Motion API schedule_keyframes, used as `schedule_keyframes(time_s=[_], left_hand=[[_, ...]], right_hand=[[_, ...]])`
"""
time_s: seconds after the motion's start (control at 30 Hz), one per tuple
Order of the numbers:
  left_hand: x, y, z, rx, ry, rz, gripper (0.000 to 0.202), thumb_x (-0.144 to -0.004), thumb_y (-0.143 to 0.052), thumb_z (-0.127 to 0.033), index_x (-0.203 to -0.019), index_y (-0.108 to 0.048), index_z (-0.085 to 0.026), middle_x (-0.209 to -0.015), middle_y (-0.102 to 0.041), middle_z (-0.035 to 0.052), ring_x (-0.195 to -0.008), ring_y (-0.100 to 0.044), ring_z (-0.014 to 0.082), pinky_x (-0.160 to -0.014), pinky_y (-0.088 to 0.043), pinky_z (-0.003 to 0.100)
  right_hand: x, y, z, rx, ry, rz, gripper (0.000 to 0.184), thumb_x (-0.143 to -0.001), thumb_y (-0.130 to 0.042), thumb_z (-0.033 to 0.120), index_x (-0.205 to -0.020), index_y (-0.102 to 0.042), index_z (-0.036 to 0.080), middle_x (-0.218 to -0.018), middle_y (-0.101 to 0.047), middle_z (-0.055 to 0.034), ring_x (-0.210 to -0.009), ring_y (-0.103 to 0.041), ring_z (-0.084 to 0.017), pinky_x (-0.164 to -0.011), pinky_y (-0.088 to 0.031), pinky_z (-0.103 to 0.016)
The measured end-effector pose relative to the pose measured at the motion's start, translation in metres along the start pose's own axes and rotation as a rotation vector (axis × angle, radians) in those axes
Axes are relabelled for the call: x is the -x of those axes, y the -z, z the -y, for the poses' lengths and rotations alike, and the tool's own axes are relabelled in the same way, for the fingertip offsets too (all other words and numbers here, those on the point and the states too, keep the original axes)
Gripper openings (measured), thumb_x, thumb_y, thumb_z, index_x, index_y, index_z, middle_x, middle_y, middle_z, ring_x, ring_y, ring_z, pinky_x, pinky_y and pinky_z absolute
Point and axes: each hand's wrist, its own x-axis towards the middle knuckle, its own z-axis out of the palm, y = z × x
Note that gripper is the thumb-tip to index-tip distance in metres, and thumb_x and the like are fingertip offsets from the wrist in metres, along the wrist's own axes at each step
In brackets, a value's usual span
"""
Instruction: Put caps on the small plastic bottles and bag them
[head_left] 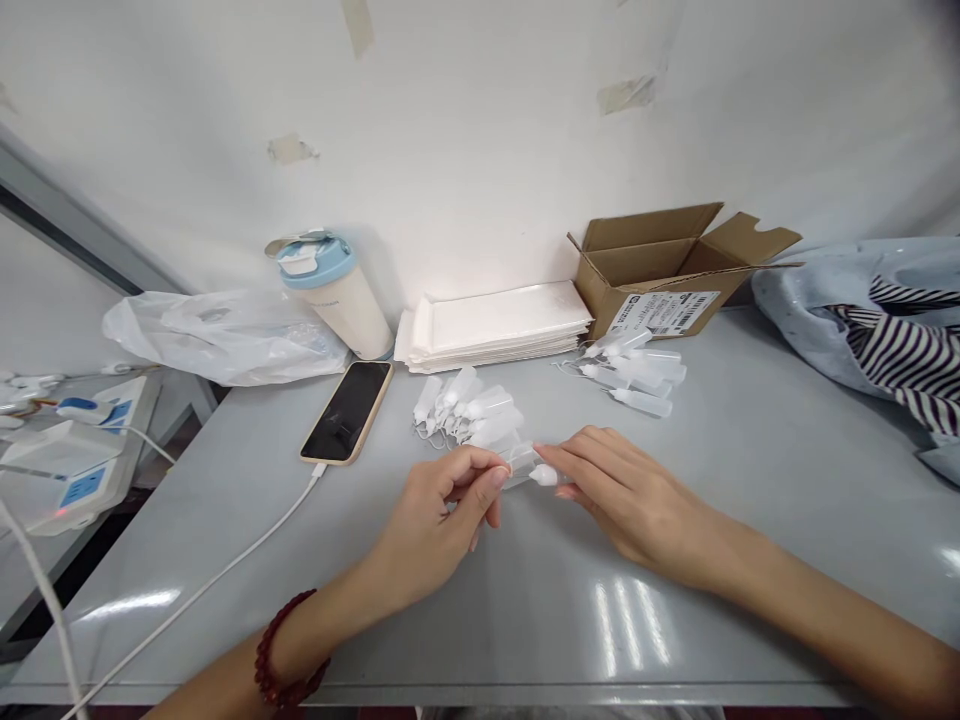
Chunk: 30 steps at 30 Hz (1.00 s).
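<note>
Translucent plastic dropper bottle (520, 464) held crosswise between both hands, over the middle of the bench (750, 500), nearer its front edge than its back, white nozzle tip (543, 476) pointing right. Left hand (442, 510): narrow pinch on the bottle body, fingers curled in. Right hand (634, 495): fingers drawn close together, narrow, apparently pinching the white tip, the contact partly hidden. Likely risk: a slip on the smooth plastic under too light a pinch, with the bottle perhaps dropping onto the loose heap of dropper bottles (465, 412) just behind the hands or rolling toward the white charging cable (217, 570). Too hard a squeeze, possibly a bent or cracked tip. Both forearms angled inward from the bench's front edge, wrists low, red bead bracelet (283, 648) on the left wrist. Second cluster of bottles (634, 378) farther right, just before the cardboard box (660, 270).
</note>
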Motion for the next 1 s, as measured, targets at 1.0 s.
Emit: schedule_keyframes(time_s=[1.0], left_hand=[[0.0001,0.0000,-0.0030,0.093,0.058,0.038,0.024,-0.089,-0.048,-0.037,-0.082,-0.059,-0.017,-0.055,-0.053,-0.0046,-0.042,-0.044,0.0055,-0.043,-0.036,0.017]], right_hand=[[-0.0005,0.0023,0.0048,-0.022,0.019,-0.043,0.029,-0.090,-0.045,0.008,-0.119,-0.047,0.005,-0.082,-0.058,-0.0106,-0.072,-0.050,-0.019,-0.061,-0.046,-0.033]])
